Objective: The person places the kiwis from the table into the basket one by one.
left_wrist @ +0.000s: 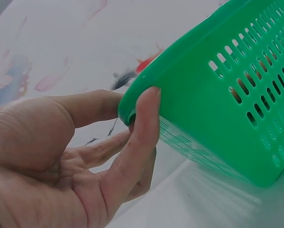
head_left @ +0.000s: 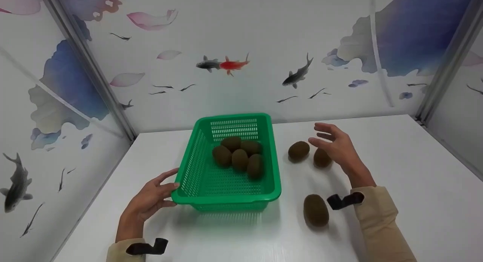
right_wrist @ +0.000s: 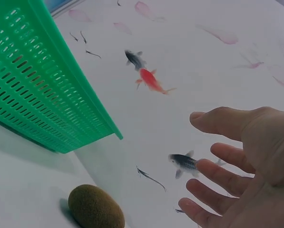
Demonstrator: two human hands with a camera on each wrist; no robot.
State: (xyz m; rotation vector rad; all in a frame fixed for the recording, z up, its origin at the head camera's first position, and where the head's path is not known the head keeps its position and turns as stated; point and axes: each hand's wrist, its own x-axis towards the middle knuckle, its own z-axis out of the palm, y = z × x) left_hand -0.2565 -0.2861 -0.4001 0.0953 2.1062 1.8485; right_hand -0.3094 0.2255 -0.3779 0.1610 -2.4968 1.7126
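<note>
A green plastic basket [head_left: 228, 199] stands on the white table with several brown kiwis [head_left: 239, 160] inside, bunched toward its back right. My left hand [head_left: 153, 198] pinches the rim at the basket's front left corner; the left wrist view shows thumb and fingers [left_wrist: 146, 114] about that rim. To the right of the basket, my right hand [head_left: 337, 148] hovers with fingers spread and holds nothing. Below it is one kiwi [head_left: 322, 158], partly hidden by the hand. Another kiwi [head_left: 298, 151] lies just left of that one, and a third [head_left: 316, 211] lies nearer the front.
White panels [head_left: 260, 92] printed with fish and petals rise behind the table [head_left: 400, 160] and at both sides. Grey metal posts [head_left: 88, 65] stand at the corners. A black strap piece [head_left: 147, 247] sits on each sleeve.
</note>
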